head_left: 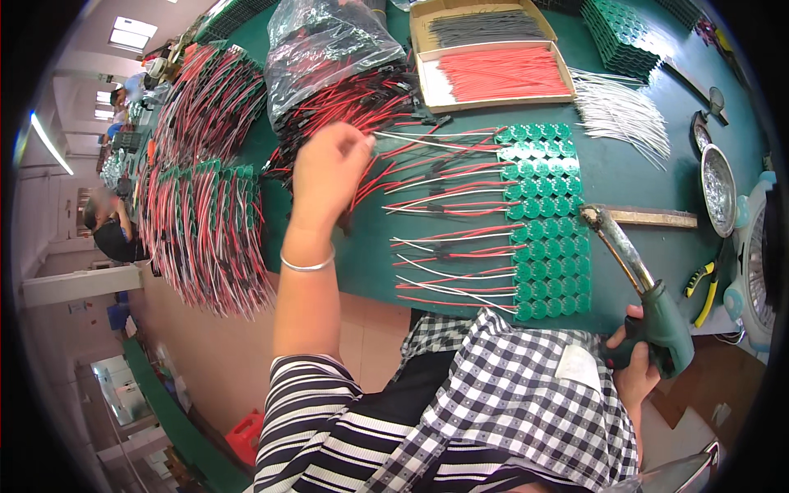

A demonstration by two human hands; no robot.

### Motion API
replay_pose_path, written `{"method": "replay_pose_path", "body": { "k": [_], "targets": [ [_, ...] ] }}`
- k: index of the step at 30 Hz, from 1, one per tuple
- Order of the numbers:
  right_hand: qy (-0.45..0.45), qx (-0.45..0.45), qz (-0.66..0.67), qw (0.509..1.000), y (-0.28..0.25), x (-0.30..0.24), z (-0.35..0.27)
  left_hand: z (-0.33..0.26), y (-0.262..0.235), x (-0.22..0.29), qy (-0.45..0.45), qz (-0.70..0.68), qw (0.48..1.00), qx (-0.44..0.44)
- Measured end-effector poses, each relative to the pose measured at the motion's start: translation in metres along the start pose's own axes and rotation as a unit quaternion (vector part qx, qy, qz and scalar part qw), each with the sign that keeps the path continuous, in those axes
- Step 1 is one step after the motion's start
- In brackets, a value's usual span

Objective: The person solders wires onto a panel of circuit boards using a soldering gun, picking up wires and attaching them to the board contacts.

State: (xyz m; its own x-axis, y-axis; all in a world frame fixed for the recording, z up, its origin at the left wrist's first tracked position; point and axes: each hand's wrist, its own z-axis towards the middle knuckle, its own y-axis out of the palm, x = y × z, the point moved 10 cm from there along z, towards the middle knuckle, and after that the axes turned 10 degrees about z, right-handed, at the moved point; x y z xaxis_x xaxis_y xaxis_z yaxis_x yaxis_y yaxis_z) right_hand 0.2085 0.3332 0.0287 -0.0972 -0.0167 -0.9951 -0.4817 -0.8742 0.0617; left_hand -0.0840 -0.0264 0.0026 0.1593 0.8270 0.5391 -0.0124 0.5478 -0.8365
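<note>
My left hand (329, 168) is raised over the green table (625, 177), fingers pinched on thin red and white wires (386, 160) beside a clear bag of red-black leads (337, 74). A panel of small round green circuit boards (546, 218) lies in the middle, with red and white wires (452, 246) attached and fanning to its left. My right hand (637, 366) grips the green handle of a soldering iron (641, 287), whose tip rests near the panel's right edge.
Two cardboard boxes hold red wires (501, 74) and black wires (485, 26). White wires (616, 111) lie right of them. Finished wired panels (205, 222) pile at left. A wooden stick (649, 217), metal dish (717, 187), yellow pliers (703, 287) and small fan (756, 263) sit at right.
</note>
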Motion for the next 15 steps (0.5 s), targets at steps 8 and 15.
{"method": "replay_pose_path", "body": {
  "k": [8,15],
  "targets": [
    [0.078,0.014,0.022,0.997,-0.005,0.011,-0.001,0.021,-0.049,-0.006,0.032,-0.577,0.816,-0.010],
    [0.029,0.023,0.036,0.999,-0.002,0.008,0.000,0.013,-0.060,-0.019,0.001,-0.757,0.651,0.066]
  ]
}}
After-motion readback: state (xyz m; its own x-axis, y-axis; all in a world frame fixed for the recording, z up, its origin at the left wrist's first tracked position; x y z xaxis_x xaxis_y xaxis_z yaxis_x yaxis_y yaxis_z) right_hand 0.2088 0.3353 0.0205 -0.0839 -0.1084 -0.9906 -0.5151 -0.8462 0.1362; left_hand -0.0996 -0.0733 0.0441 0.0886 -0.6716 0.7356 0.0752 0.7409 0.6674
